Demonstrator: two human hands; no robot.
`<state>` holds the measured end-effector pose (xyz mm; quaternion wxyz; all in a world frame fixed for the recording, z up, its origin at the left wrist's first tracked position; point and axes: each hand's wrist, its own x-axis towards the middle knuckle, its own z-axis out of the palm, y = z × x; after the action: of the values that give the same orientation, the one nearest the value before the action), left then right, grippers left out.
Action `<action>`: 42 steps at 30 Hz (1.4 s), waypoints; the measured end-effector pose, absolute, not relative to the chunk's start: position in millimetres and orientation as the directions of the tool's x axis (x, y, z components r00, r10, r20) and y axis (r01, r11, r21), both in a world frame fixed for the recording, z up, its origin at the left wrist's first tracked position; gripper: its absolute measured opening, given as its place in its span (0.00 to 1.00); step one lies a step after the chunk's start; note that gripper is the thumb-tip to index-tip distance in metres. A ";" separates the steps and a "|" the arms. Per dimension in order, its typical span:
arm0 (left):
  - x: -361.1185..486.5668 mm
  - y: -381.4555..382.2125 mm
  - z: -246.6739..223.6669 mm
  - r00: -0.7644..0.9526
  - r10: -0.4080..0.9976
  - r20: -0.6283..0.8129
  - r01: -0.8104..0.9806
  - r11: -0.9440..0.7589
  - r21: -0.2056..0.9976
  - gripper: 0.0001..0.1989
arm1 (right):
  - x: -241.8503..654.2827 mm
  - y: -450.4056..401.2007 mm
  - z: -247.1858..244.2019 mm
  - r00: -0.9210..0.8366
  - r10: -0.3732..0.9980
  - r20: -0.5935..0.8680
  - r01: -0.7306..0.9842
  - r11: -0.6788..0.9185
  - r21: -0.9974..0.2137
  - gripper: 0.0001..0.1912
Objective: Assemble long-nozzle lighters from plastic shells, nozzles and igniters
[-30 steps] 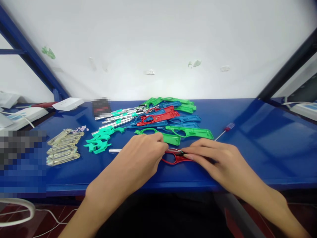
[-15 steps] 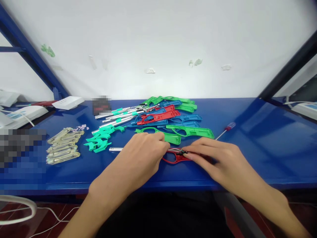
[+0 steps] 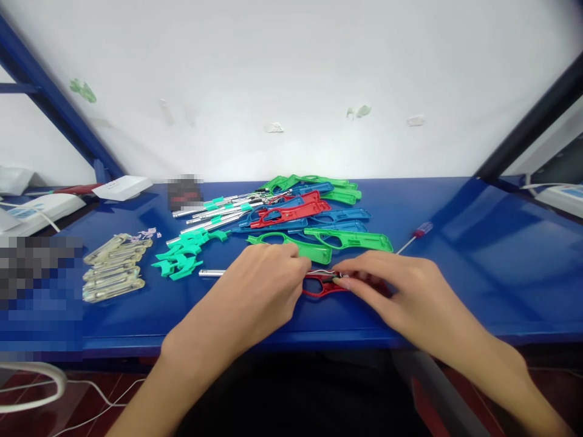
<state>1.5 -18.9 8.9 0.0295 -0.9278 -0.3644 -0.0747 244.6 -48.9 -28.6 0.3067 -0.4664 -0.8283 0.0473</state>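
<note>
A red lighter half-shell (image 3: pixel 314 287) lies flat near the front of the blue table, its trigger loop facing me. My left hand (image 3: pixel 268 279) is closed over its front part, and a silver metal tube (image 3: pixel 211 273) sticks out to the left from under the fist. My right hand (image 3: pixel 387 282) pinches at the shell's handle, thumb and fingertips around a small black part (image 3: pixel 336 277) with thin white wires. The fingers cover much of the handle. Just behind my hands lie green half-shells (image 3: pixel 348 238).
Behind are piled red, blue and green shells (image 3: pixel 296 212) and silver tubes (image 3: pixel 218 215). Teal triggers (image 3: pixel 182 258), clear fuel tanks (image 3: pixel 116 270) and small purple pieces (image 3: pixel 148 233) lie left. A screwdriver (image 3: pixel 421 230) rests right. A white wall (image 3: pixel 291 79) stands behind.
My right fingers have shifted slightly at the black part, with the fingertips now closer over the handle. My left hand stays on the shell. The whole view has moved slightly.
</note>
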 end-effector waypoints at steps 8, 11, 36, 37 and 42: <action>1.7 -15.0 11.9 0.732 0.662 0.163 0.669 -0.743 0.011 0.13 | 239.8 -40.4 -15.4 -0.354 0.845 0.401 0.768 0.508 -0.390 0.13; 1.2 -14.5 11.0 0.733 0.663 0.150 0.668 -0.744 0.026 0.12 | 233.0 -35.1 -7.3 -0.350 0.873 0.339 0.742 0.480 -0.468 0.11; 4.3 -9.2 2.3 0.733 0.668 0.132 0.672 -0.740 0.017 0.12 | 222.4 -34.8 -11.8 -0.282 0.909 0.307 0.655 0.416 -0.631 0.08; 4.1 -9.3 1.6 0.735 0.663 0.138 0.669 -0.744 0.011 0.11 | 222.4 -36.4 -12.6 -0.283 0.909 0.305 0.655 0.415 -0.631 0.08; 3.5 -11.9 -1.6 0.747 0.644 0.167 0.658 -0.751 -0.045 0.10 | 224.4 -43.7 -16.6 -0.295 0.898 0.325 0.650 0.438 -0.621 0.09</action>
<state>3.5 -11.9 -1.6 0.0505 -0.9331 -0.3489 -0.0707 224.4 -43.7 -16.6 0.3276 -0.4949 -0.7822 0.1895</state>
